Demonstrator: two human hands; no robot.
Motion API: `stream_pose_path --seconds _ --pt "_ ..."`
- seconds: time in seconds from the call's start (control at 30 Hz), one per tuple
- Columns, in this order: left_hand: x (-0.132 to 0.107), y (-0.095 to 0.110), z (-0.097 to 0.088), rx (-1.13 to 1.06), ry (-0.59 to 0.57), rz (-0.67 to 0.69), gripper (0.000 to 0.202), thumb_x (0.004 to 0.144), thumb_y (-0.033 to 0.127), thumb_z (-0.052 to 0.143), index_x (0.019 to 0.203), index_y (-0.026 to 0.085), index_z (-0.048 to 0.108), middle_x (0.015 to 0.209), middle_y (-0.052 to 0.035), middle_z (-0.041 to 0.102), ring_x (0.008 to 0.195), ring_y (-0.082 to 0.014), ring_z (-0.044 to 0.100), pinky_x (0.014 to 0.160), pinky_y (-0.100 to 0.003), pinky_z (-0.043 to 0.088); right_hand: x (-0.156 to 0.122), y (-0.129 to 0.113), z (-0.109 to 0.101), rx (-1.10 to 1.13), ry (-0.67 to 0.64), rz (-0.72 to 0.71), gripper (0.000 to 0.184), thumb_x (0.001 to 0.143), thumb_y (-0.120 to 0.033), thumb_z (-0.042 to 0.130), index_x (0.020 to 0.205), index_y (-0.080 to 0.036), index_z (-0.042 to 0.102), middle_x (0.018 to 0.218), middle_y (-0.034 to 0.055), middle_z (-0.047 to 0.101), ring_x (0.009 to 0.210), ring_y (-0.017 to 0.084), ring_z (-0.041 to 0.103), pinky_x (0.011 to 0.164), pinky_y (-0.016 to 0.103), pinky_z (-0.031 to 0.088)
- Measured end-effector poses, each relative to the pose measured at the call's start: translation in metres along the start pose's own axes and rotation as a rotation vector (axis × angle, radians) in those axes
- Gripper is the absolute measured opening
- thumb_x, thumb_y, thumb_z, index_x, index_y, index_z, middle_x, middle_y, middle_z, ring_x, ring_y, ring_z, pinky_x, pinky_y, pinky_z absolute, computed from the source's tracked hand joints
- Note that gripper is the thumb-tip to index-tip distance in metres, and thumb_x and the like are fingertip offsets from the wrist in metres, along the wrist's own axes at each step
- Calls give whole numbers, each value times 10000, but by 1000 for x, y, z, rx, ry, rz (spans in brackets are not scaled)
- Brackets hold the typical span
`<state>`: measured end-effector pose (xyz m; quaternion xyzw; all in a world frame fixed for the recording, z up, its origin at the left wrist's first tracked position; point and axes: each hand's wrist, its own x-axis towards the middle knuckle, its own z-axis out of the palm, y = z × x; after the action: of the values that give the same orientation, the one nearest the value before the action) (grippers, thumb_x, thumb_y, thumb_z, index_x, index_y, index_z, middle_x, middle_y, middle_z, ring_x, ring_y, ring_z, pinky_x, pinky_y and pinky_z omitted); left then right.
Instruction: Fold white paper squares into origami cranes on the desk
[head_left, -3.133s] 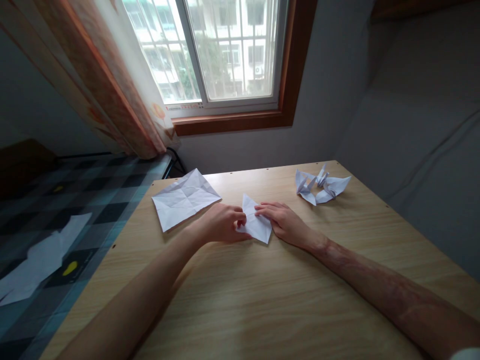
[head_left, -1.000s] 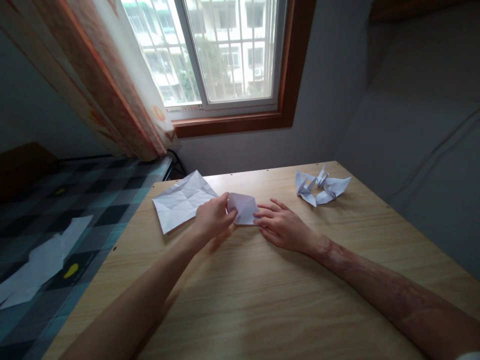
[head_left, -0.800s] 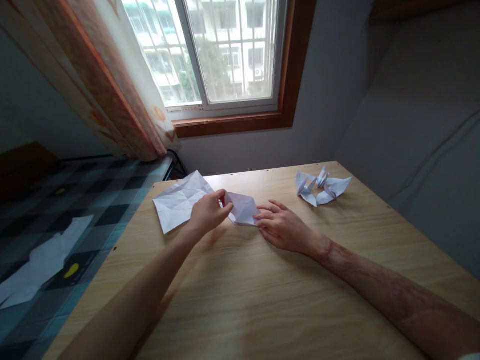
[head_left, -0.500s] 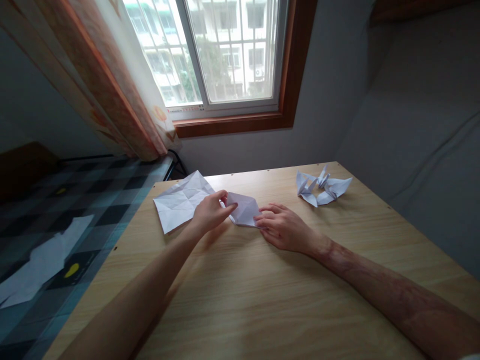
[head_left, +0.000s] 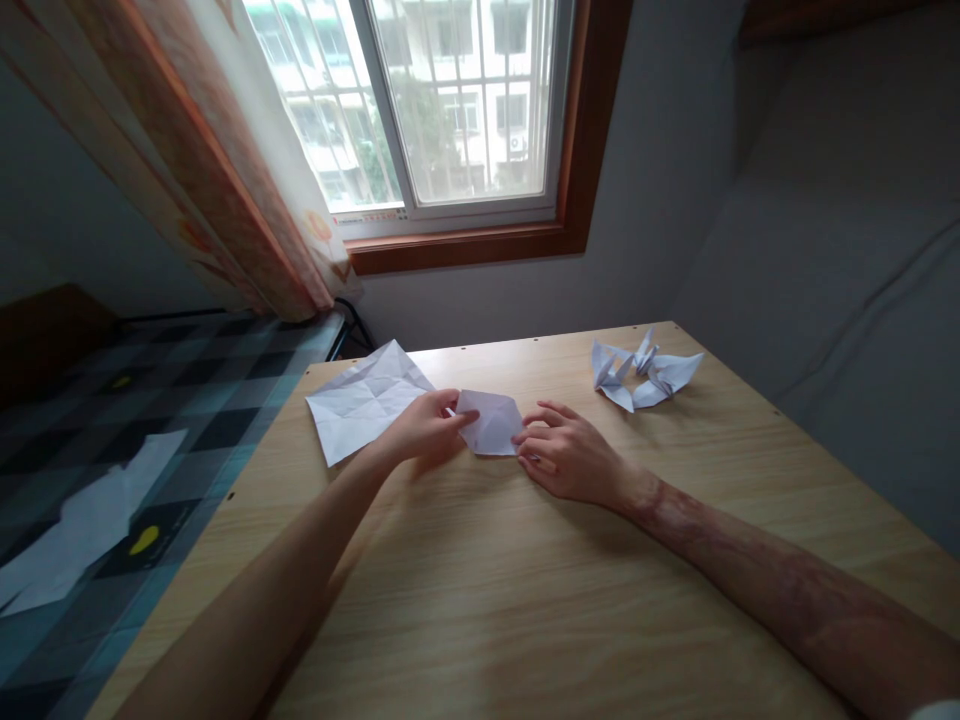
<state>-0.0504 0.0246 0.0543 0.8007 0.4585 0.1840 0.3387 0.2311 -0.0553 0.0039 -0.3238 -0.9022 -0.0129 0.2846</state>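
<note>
A small piece of folded white paper [head_left: 492, 424] lies between my two hands near the far side of the wooden table. My left hand [head_left: 431, 424] pinches its left edge, thumb on top and the other fingers behind. At the right edge, my right hand [head_left: 562, 450] touches the paper with its fingertips; its thumb tip is partly hidden beneath the fingers. Left of the folded piece, partly behind my left hand, a creased white paper sheet [head_left: 367, 400] lies flat.
Several folded paper cranes [head_left: 664, 378] sit close together at the table's [head_left: 495, 590] far right. To the left, a bed with a checked cover [head_left: 225, 430] holds loose white paper [head_left: 90, 525]. Behind the table are a window [head_left: 472, 110] and a curtain [head_left: 247, 180].
The folded paper has shifted slightly to the right and looks flatter. My left hand has moved a little right with it; my right hand stays nearly in place.
</note>
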Motion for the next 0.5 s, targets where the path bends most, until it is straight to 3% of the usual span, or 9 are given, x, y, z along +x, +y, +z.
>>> stream_pose_path --seconds 0.1,0.23,0.27,0.4,0.5 --pt "-2 9 0 0 -124 80 554 998 709 552 970 197 762 942 -42 792 889 -228 706 825 -315 562 0 -2 -1 -18 -3 -5 167 1032 -221 625 992 -285 774 1055 57 819 1156 289 691 1282 547 407" --pt "-4 7 3 -41 -164 150 671 1126 632 282 1019 219 800 1063 -49 819 1030 -228 731 998 -328 555 1 -4 -4 -11 -28 -1 134 1018 -264 639 1066 -272 764 1124 99 780 1176 309 676 1258 541 428" --pt "-3 4 5 -54 -146 171 644 1128 603 297 1014 213 797 1045 -55 816 1020 -226 730 995 -327 559 1 -4 -4 -13 -35 -2 139 1019 -269 640 1088 -270 761 1134 102 775 1180 308 677 1250 534 435" --pt "-1 -15 14 -72 -94 300 326 1009 483 667 1098 189 775 1101 -103 778 981 -217 709 901 -316 585 -1 -2 -1 -25 -26 -42 184 1034 -261 637 1180 -248 748 1237 104 776 1192 296 693 1234 521 448" --pt "1 -23 17 -103 -101 386 226 990 393 716 1070 192 783 1140 -115 754 978 -206 701 891 -304 586 -2 0 2 15 -35 -114 278 1037 -269 641 1295 -216 728 1350 119 762 1231 300 694 1223 524 458"
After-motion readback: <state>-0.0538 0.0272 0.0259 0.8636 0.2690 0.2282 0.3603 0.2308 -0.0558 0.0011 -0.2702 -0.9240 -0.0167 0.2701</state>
